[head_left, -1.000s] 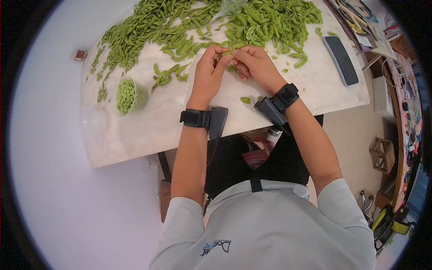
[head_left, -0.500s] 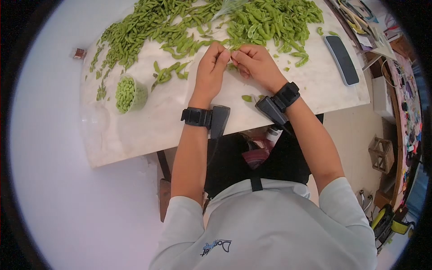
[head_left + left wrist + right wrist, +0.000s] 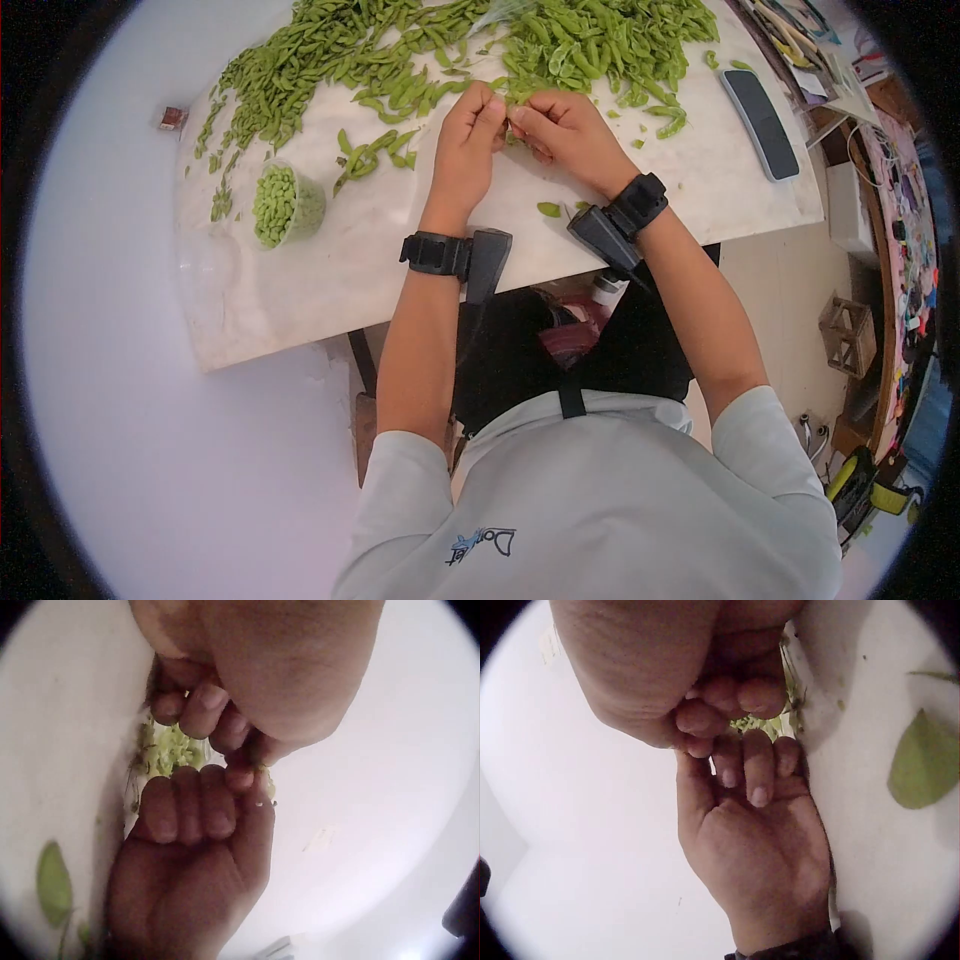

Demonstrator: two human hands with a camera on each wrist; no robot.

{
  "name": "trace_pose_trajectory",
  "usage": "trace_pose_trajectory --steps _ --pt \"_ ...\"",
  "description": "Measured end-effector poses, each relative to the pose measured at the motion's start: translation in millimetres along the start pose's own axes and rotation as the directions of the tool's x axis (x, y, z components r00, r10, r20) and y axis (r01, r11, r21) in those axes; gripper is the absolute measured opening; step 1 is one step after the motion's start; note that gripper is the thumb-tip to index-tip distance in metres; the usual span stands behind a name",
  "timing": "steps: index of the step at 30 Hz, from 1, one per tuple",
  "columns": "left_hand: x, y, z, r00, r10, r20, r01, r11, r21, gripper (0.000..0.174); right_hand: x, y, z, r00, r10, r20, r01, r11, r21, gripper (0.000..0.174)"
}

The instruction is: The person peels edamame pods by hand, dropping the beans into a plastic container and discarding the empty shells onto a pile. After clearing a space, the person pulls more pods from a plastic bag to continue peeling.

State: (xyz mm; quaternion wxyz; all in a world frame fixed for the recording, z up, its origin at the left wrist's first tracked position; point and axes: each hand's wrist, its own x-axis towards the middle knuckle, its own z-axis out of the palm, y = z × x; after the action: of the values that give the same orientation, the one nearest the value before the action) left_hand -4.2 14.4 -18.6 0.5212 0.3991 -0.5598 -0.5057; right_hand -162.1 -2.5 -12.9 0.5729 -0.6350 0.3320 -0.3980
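My left hand (image 3: 466,150) and right hand (image 3: 578,142) meet fingertip to fingertip at the front of the pod piles. Between them they pinch a green soybean pod (image 3: 271,787), mostly covered by the thumbs and forefingers; only a sliver shows in the left wrist view. The other fingers of both hands are curled in toward the palms. To the right hand's far side lies a heap of paler, flattened pods (image 3: 610,50). Beyond the left hand spreads a pile of plump, whole pods (image 3: 330,60).
A clear cup of shelled green beans (image 3: 275,205) stands at the left of the white table (image 3: 350,280). A few pods (image 3: 375,160) lie apart near the left hand. A phone (image 3: 760,125) rests at the right; a leaf (image 3: 548,209) lies near the right wrist.
Both hands have shifted slightly up the head view. The left thumb has turned from pointing across to lying along its forefinger, and the pod is more hidden than a second ago.
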Motion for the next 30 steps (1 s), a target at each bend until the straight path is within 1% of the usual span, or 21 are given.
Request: trace_pose_trajectory --steps 3,5,8,11,14,15,17,18,23,24,26,27,29,30 --pt "-1.0 2.8 1.4 1.0 -0.011 -0.017 0.011 1.0 -0.005 0.021 0.7 2.8 0.8 0.999 -0.046 -0.003 0.046 0.998 -0.042 0.03" --pt "-1.4 1.9 1.3 0.999 -0.028 -0.031 0.027 1.0 -0.008 0.021 -0.4 2.0 1.8 0.999 -0.051 -0.003 0.051 0.998 -0.04 0.03" --pt "-1.4 2.6 -0.8 0.998 -0.057 -0.013 0.056 0.998 -0.024 0.022 -1.2 1.7 1.7 0.999 -0.054 0.003 0.054 0.998 -0.043 0.03" --pt "-1.2 3.9 3.1 0.996 -0.063 -0.064 0.057 0.994 -0.094 0.024 -0.6 3.1 1.6 0.998 -0.055 0.004 0.055 0.997 -0.052 0.03" --pt "-1.0 13.3 8.6 0.966 -0.176 -0.189 0.157 0.981 -0.112 0.026 -0.9 2.6 1.1 0.999 -0.033 0.003 0.033 0.995 -0.098 0.03" --pt "-1.1 12.8 8.6 0.967 -0.177 -0.185 0.156 0.98 -0.123 0.027 -1.1 1.4 1.2 1.0 -0.022 0.004 0.023 0.993 -0.118 0.03" --pt "-0.3 12.0 8.0 0.968 -0.179 -0.174 0.155 0.977 -0.145 0.03 -2.9 -2.9 2.7 1.0 0.014 -0.01 -0.015 0.998 -0.056 0.03" --pt "0.0 9.4 5.9 0.971 -0.173 -0.162 0.152 0.979 -0.139 0.03 -3.4 -4.2 3.2 0.999 0.031 -0.016 -0.032 0.999 -0.025 0.03" --pt "-0.6 5.5 -8.5 0.982 -0.163 -0.092 0.15 0.98 -0.133 0.026 -1.9 -2.8 2.5 0.999 0.038 -0.023 -0.038 0.999 0.007 0.028" --pt "-0.2 3.4 -7.5 0.981 -0.086 -0.174 0.08 0.996 -0.044 0.023 -1.8 -3.2 1.9 0.998 0.045 -0.031 -0.044 0.999 0.02 0.028" --pt "0.4 -2.7 -3.1 0.946 0.088 -0.313 -0.042 0.988 0.151 0.018 -1.0 -3.2 0.5 0.993 0.067 -0.1 -0.064 0.997 0.035 0.028" --pt "-0.5 2.5 2.7 0.931 0.12 -0.345 -0.067 0.984 0.163 0.016 -0.5 -3.1 0.1 0.988 0.079 -0.134 -0.074 0.996 0.045 0.028" --pt "-3.9 18.6 14.7 0.894 0.186 -0.407 -0.116 0.975 0.189 0.012 0.7 -1.1 0.4 0.986 0.085 -0.143 -0.069 0.992 0.109 0.028" --pt "-4.0 17.1 13.5 0.913 0.201 -0.355 -0.127 0.967 0.221 0.011 1.1 -1.5 1.1 0.985 0.087 -0.147 -0.066 0.988 0.141 0.028"
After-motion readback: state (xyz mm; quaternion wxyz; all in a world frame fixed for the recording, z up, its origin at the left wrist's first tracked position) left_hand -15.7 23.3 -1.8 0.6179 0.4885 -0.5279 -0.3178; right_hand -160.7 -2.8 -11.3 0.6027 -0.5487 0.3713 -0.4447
